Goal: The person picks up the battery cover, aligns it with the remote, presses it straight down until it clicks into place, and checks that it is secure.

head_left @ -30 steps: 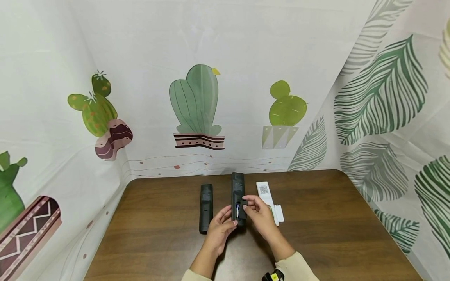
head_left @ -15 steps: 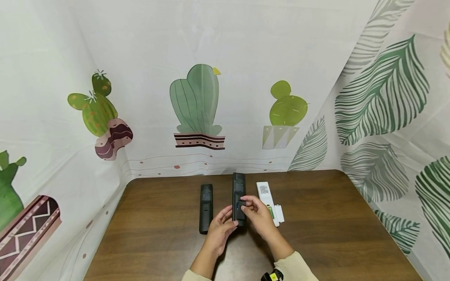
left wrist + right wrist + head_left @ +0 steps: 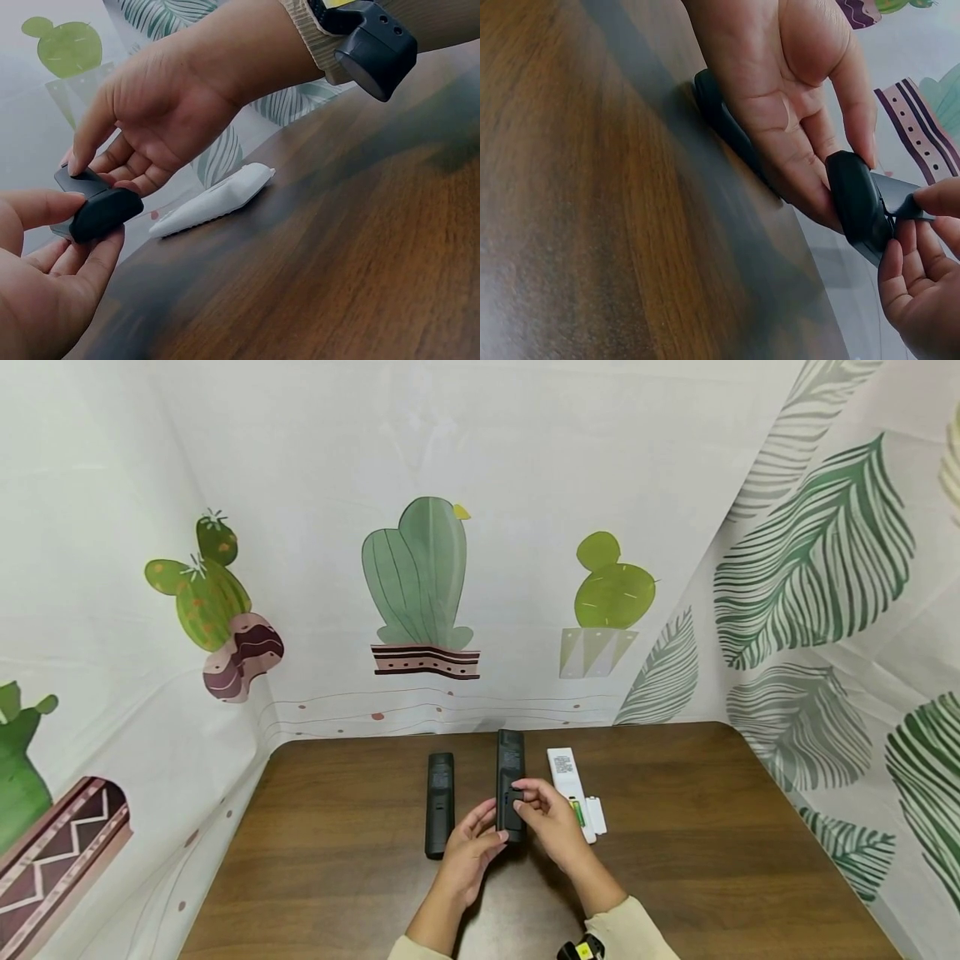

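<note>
Remote (image 3: 511, 760): between left hand (image 3: 468, 857) and right hand (image 3: 555, 821);
Left: grips its sides;
Right: pinches cover (image 3: 81, 181);
Cover's edge: partly hidden

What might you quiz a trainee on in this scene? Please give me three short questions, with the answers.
1. Which hand pinches the black cover?
2. True or false: a green battery shows in the white remote.
3. What does the left hand hold? A, the white remote; B, a black remote; C, nothing.

Key: 1. The right hand. 2. True. 3. B.
</note>
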### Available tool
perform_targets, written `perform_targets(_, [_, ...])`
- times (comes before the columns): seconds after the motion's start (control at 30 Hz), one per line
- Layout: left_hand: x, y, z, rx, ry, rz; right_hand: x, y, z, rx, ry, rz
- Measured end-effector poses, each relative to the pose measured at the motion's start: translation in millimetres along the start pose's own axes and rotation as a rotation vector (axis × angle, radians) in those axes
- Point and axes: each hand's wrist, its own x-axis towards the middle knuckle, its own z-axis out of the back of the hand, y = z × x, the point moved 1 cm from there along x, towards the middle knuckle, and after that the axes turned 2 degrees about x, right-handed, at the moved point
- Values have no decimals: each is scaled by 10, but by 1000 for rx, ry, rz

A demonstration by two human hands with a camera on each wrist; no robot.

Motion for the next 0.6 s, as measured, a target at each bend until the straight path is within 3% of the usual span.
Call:
perform_targets(0.33, [-19, -5, -1, -7, -2, 8, -7, 35, 15, -43, 12, -20])
perform_targets(0.6, [-26, -24, -10, -1, 18, 5, -16, 97, -5, -115, -29, -30])
